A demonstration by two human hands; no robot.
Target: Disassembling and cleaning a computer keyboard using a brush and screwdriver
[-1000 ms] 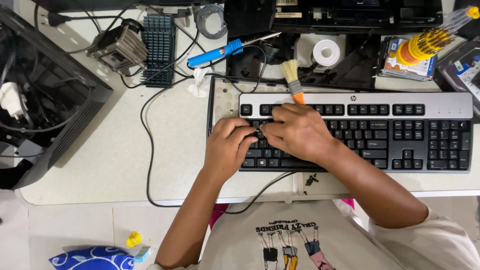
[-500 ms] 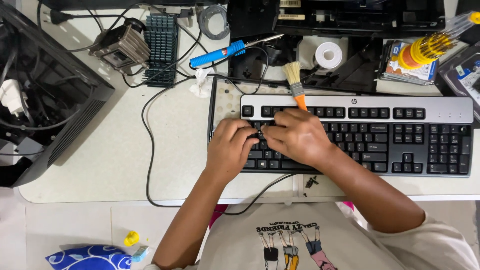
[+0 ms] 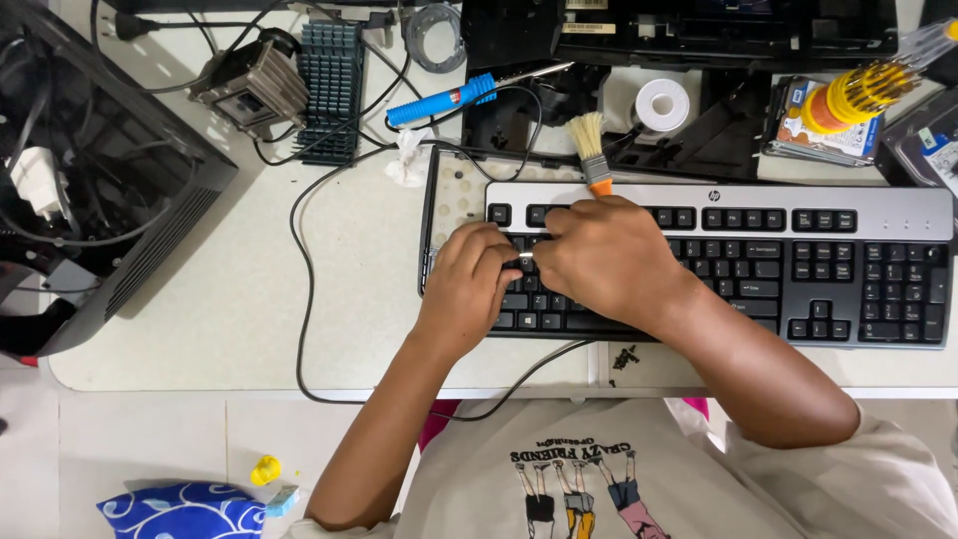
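A black and silver keyboard (image 3: 798,262) lies on the white table in front of me. My right hand (image 3: 611,262) rests over its left-middle keys and grips a small paintbrush (image 3: 591,148). The pale bristles and orange ferrule stick out past my knuckles over the keyboard's top edge. My left hand (image 3: 469,287) sits beside it on the left key rows with its fingers curled down onto the keys. The fingertips of both hands meet at a small pale bit (image 3: 526,259). I cannot tell what it is or whether the left hand pinches it.
A blue-handled screwdriver (image 3: 444,102), a finned heatsink (image 3: 331,75) and a tape roll (image 3: 662,103) lie behind the keyboard. An open black computer case (image 3: 90,200) stands at the left. A yellow screwdriver set (image 3: 858,95) is at the back right. The black keyboard cable (image 3: 299,299) loops over the table edge.
Both hands stay on the same keys, with only small finger shifts. The brush keeps its place above my right hand.
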